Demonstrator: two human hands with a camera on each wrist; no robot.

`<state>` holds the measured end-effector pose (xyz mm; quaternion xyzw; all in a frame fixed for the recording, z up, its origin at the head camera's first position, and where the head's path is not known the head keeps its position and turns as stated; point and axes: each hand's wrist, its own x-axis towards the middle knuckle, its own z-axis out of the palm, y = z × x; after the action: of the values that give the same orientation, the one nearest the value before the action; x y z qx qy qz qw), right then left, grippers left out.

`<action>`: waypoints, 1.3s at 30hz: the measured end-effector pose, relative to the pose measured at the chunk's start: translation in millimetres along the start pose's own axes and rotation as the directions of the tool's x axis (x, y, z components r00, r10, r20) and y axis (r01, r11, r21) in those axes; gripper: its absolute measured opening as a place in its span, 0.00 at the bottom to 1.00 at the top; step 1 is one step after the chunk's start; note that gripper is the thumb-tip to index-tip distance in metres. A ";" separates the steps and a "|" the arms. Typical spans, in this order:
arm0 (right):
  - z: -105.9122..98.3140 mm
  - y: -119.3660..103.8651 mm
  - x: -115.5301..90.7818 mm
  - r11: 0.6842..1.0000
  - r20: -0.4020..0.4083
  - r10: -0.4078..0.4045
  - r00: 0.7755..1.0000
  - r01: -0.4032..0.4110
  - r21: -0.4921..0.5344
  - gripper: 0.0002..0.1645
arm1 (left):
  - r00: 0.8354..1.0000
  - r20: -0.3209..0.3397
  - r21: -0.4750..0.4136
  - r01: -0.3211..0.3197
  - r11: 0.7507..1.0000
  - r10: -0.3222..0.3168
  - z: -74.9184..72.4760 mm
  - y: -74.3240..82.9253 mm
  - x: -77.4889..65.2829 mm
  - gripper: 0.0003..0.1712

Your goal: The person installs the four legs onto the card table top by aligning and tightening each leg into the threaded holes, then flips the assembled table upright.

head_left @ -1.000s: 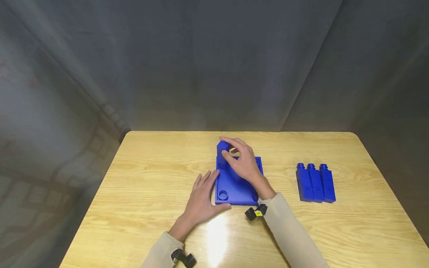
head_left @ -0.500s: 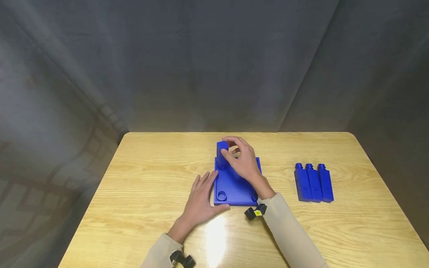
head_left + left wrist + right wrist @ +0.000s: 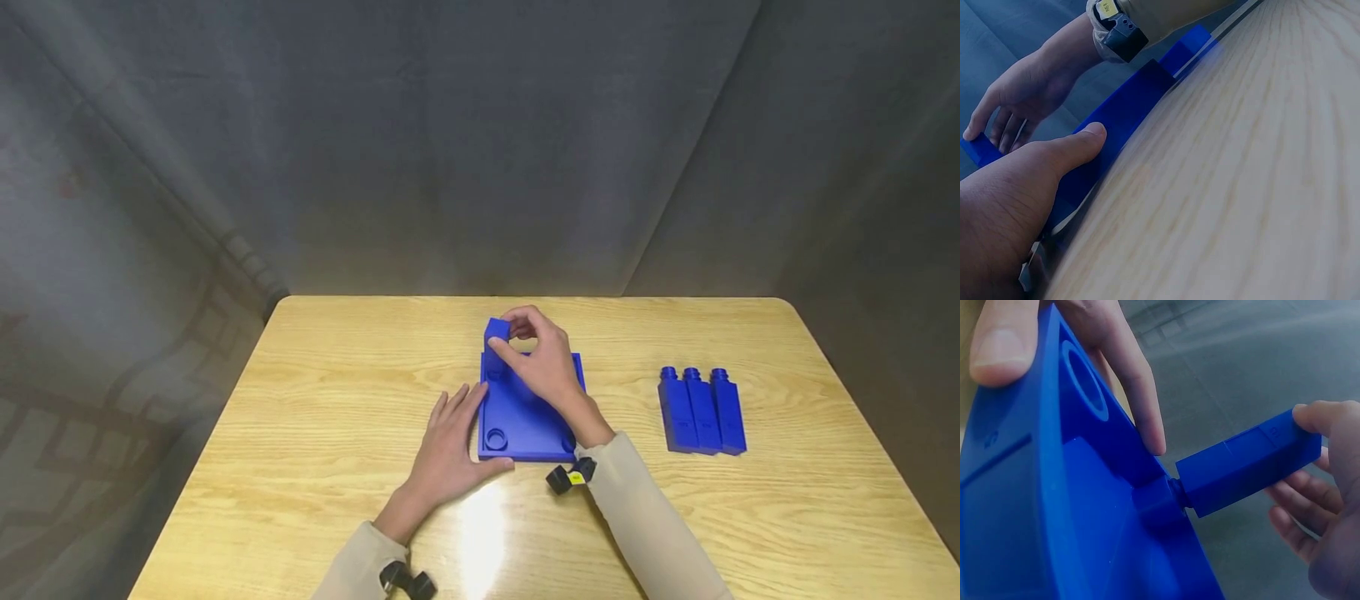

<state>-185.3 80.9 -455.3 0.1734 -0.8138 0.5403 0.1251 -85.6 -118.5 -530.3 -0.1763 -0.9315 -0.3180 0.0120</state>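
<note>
A blue square tabletop piece (image 3: 528, 429) lies with its hollow side up and round sockets at its corners, one socket (image 3: 497, 439) showing at the near left. My left hand (image 3: 450, 446) rests against that corner, fingers straight along the left side and thumb (image 3: 1088, 147) on the front wall. Above the far-left corner, my right hand (image 3: 546, 362) pinches a blue square leg (image 3: 496, 335) near its upper end between thumb and fingers. In the right wrist view, the leg's threaded neck (image 3: 1182, 492) sits at the socket mouth, a bit of thread still showing.
Three more blue legs (image 3: 702, 414) lie side by side at the right, threaded ends pointing away from me. All of it is on a light wooden table (image 3: 337, 358). Dark grey curtains (image 3: 465, 167) hang behind and at both sides.
The right fingers have shifted around the leg and its top face has turned slightly, while the leg stays over the same corner. The left hand and tabletop piece hold still.
</note>
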 end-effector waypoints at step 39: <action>-2.7 0.6 0.4 0.999 0.073 0.031 0.997 -0.032 0.003 0.31 | 0.999 -0.025 0.007 -0.045 0.999 0.045 -0.3 -0.6 0.2 0.70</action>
<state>-185.9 83.6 -454.7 0.1805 -0.8194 0.5371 0.0864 -86.1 -119.0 -530.5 -0.1933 -0.9280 -0.3169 0.0314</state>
